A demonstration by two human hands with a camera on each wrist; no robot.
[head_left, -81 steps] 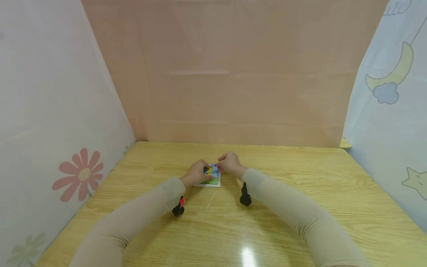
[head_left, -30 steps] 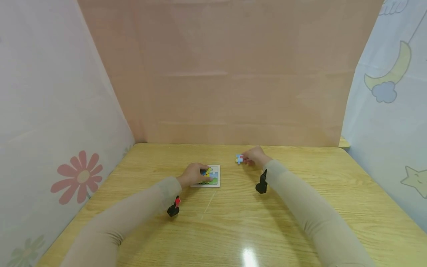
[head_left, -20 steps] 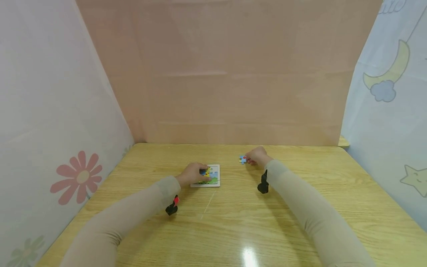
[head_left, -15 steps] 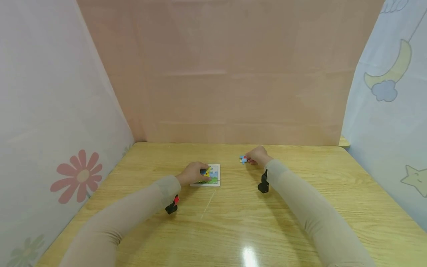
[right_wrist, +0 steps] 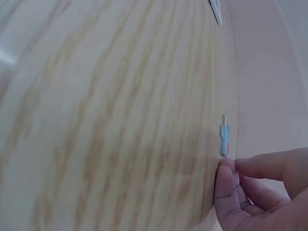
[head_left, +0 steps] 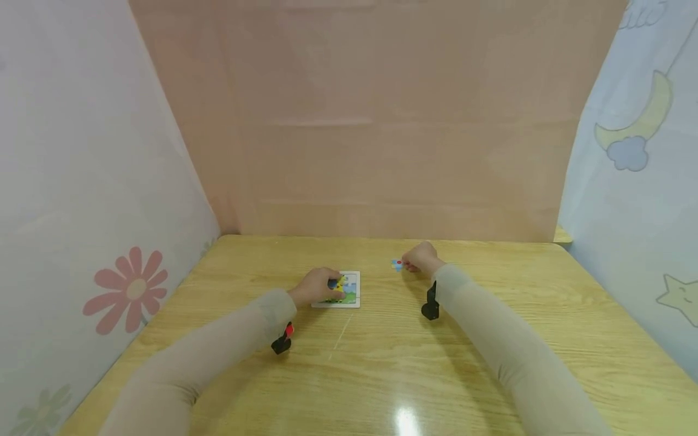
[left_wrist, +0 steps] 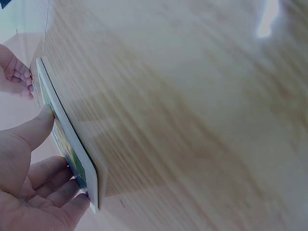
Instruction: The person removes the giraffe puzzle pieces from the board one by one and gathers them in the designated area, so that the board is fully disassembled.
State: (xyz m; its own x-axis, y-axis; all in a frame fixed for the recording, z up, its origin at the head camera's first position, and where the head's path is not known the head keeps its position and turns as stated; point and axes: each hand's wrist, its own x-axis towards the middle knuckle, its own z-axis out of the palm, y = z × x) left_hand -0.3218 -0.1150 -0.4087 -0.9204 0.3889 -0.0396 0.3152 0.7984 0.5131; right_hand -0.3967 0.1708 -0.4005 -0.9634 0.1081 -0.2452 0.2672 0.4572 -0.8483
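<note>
My left hand rests over a small jigsaw board with a white border and a giraffe picture. In the left wrist view, its thumb and fingers are spread and touch the picture face; the palm hides the board's left part. A bare pale patch shows at the board's upper right. Right of the board, a light-blue puzzle piece with a red spot lies low at the table surface. My right hand pinches this piece's right edge between thumb and index finger, the other fingers curled beneath.
The wooden table ends at a plain pinkish-brown backdrop behind both hands. Printed cloths, one with a flower and one with a moon, stand at the sides. A dark camera mount hangs below the right wrist.
The right hand has carried the blue piece from the board's upper right corner out to the right and lowered it to the table. The left hand has stayed on the board.
</note>
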